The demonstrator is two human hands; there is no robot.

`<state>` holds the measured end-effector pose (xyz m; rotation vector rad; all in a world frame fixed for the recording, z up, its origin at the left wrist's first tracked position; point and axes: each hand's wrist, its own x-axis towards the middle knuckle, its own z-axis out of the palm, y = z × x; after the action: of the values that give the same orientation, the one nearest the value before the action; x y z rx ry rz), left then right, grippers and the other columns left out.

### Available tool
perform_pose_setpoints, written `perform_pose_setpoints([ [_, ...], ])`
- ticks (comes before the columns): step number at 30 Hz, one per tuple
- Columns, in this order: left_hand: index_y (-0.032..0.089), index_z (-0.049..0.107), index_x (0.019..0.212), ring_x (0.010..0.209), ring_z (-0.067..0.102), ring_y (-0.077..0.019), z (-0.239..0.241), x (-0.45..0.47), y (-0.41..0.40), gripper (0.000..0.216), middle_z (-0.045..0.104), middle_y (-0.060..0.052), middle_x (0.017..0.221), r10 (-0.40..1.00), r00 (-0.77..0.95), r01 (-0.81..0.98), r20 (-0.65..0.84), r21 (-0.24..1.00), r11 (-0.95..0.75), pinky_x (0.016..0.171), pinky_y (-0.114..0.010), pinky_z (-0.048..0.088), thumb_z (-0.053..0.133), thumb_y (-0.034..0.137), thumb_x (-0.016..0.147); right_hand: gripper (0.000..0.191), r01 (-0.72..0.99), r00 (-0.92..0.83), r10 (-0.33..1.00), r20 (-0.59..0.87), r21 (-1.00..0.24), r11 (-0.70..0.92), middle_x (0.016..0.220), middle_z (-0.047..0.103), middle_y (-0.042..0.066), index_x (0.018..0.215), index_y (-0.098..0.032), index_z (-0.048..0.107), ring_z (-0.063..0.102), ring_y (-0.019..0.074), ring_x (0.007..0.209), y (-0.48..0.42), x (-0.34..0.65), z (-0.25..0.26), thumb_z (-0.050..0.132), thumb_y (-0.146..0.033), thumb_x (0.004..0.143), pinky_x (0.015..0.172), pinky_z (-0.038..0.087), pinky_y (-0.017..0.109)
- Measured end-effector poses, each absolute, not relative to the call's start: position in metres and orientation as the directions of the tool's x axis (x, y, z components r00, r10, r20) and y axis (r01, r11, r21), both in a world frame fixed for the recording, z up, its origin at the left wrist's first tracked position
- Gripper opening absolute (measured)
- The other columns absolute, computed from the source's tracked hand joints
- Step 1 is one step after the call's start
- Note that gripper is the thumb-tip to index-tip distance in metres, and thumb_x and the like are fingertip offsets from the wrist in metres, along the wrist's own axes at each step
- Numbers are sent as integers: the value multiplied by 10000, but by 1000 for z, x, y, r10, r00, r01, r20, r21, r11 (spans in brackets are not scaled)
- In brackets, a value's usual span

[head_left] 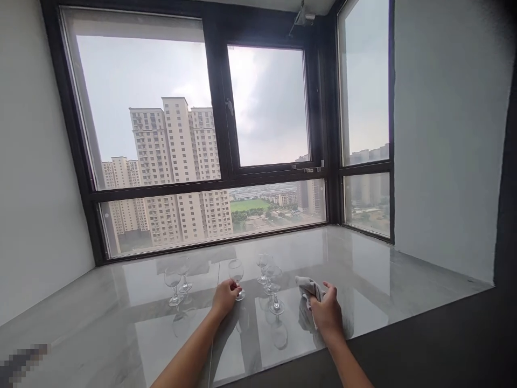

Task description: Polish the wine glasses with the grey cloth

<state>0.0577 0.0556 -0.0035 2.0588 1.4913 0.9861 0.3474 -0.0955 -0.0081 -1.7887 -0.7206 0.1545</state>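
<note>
My left hand (227,296) is closed round the stem of a clear wine glass (236,269), which stands upright with its foot at or just above the glossy sill. In my right hand (328,310) is a crumpled grey-white cloth (309,286), pinched near the sill's front edge. Between my hands, a wine glass (274,280) stands upright nearest me, with more glasses (264,264) close behind it, partly overlapped. To the left of my left hand stand two others, one wine glass (173,280) in front and one wine glass (184,272) just behind.
The shiny marble-look sill (194,345) mirrors the window and ends in a front edge at lower right. Dark window frames (278,231) border its back, with tall buildings (177,140) outside. White walls (444,134) close in both sides. A blurred patch (24,361) lies at lower left.
</note>
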Motion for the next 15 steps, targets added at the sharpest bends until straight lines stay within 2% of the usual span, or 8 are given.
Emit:
perform_pose_setpoints([
  [3,174,715,791,770,683,-167,-2,81,66,69,742,-23,772,939,156,673,307,662,-328,718,-246,421,662,139,816,644,365,778,594,206,-917,-159,943,764,111,1376,-171,490,732,311,850,-98,347,-6,527,-401,776,701,503,349],
  [5,164,727,870,781,676,-178,-1,91,69,105,730,-29,771,941,140,697,309,644,-315,718,-249,413,657,113,811,654,337,770,612,180,-929,-151,948,759,107,1396,-178,465,734,313,848,-99,346,-4,523,-398,783,701,504,352],
  [7,148,712,1084,782,672,-184,0,95,68,273,713,-24,763,941,127,714,312,630,-306,722,-250,410,629,95,829,657,318,769,618,164,-936,-148,949,755,104,1402,-182,453,736,315,845,-100,345,-1,520,-398,785,701,507,356],
  [9,154,605,1317,799,670,-187,0,91,63,462,705,-12,788,939,122,738,320,604,-302,729,-251,410,594,96,859,645,311,777,610,158,-938,-153,968,754,104,1390,-191,461,738,315,865,-102,344,2,522,-402,784,714,512,356],
  [10,172,556,1374,809,670,-190,0,85,58,503,703,-9,810,937,123,759,327,578,-301,729,-253,410,581,110,875,638,313,781,603,160,-937,-157,985,753,108,1381,-194,468,738,316,885,-102,344,2,523,-408,783,724,514,356],
  [13,234,578,1283,859,678,-210,-1,57,43,363,694,-17,886,902,120,830,414,456,-320,732,-269,426,527,181,928,637,329,785,595,171,-929,-168,1019,753,129,1369,-186,483,732,328,930,-103,344,3,524,-435,783,744,514,364],
  [15,240,601,1157,975,668,-240,-1,28,34,240,677,-46,981,814,87,849,575,384,-362,803,-300,463,486,214,947,656,323,783,601,160,-931,-172,1002,754,131,1376,-179,483,732,334,912,-103,345,2,524,-453,781,741,514,374],
])
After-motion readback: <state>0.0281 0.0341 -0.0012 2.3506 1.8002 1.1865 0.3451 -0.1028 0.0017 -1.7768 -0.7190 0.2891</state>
